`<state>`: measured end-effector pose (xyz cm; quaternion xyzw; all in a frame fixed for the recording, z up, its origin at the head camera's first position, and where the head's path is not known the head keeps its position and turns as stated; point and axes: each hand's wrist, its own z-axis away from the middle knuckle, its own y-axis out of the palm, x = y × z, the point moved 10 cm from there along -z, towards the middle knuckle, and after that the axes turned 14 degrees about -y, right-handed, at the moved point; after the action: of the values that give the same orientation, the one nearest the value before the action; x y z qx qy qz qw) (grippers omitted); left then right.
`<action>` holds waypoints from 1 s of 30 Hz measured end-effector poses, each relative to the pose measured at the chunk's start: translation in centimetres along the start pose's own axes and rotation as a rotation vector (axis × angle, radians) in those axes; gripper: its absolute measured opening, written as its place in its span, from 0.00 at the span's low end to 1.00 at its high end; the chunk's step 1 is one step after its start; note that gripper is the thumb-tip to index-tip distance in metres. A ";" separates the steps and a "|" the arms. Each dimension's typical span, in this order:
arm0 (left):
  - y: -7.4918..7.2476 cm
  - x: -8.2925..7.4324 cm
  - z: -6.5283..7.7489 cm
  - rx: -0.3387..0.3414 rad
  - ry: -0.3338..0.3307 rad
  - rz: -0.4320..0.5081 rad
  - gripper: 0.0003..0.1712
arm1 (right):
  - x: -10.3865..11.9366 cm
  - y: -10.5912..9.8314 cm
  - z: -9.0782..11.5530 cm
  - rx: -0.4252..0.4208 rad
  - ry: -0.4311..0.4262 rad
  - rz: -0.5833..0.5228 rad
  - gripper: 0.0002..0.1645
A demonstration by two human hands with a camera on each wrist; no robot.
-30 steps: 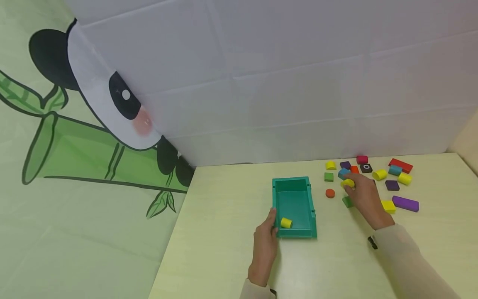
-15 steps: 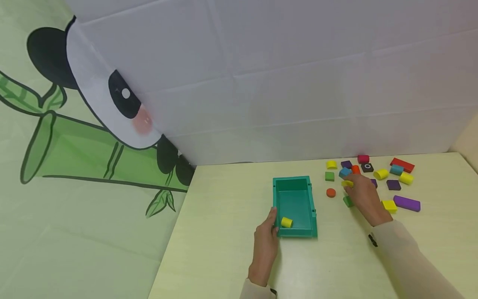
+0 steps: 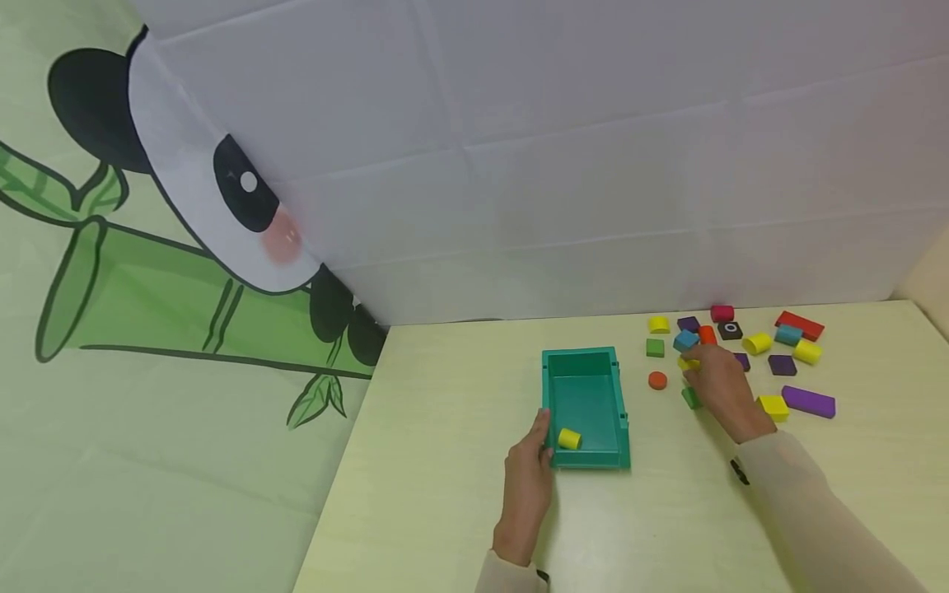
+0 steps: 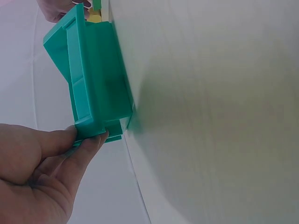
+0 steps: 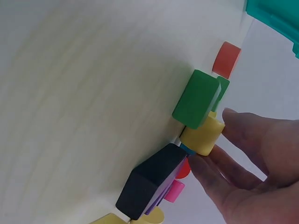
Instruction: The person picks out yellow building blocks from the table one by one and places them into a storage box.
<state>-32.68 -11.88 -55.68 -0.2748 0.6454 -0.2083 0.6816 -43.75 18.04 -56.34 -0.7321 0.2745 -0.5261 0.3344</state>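
Note:
My left hand [image 3: 528, 486] pinches the near left side of a teal plastic tray [image 3: 623, 445] between thumb and fingers. In the left wrist view, thumb and fingertips [image 4: 96, 140] meet at the tray's corner. A small yellow cylinder [image 3: 569, 439] lies inside the tray, near its front wall. Over the scattered blocks, my right hand [image 3: 721, 387] grips a rounded yellow block [image 5: 202, 135], which its fingers partly cover in the head view. A green block [image 5: 196, 99] stands right beside the yellow one, and a dark block [image 5: 152, 182] lies just past it in the right wrist view.
Around the right hand lie several coloured blocks, among them an orange disc [image 3: 657, 380], a blue block [image 3: 685, 340], a long purple block [image 3: 808, 402] and a red block [image 3: 800, 324]. A white cloth backdrop [image 3: 593, 206] rises behind the table.
The right hand stays almost in place, and a little less of the yellow block shows past its fingers. The left hand and tray hold still; the head view has shifted slightly.

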 end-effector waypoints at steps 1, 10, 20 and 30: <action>0.1 -0.1 -0.1 -0.002 0.000 0.001 0.37 | -0.1 0.0 -0.2 0.000 0.000 0.000 0.18; 0.5 -0.5 -0.6 -0.017 -0.010 0.000 0.37 | -1.0 0.0 -1.4 -0.003 0.001 0.020 0.17; 1.0 -1.0 -1.2 -0.032 -0.028 0.000 0.37 | -1.7 -0.3 -2.4 0.000 0.001 0.023 0.13; 1.4 -1.8 -1.7 -0.049 -0.039 0.008 0.37 | -1.7 -1.7 -3.1 -0.031 -0.012 -0.002 0.14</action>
<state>-34.56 -9.90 -55.23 -0.2930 0.6378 -0.1844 0.6880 -47.12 19.73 -55.34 -0.7406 0.2801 -0.5175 0.3243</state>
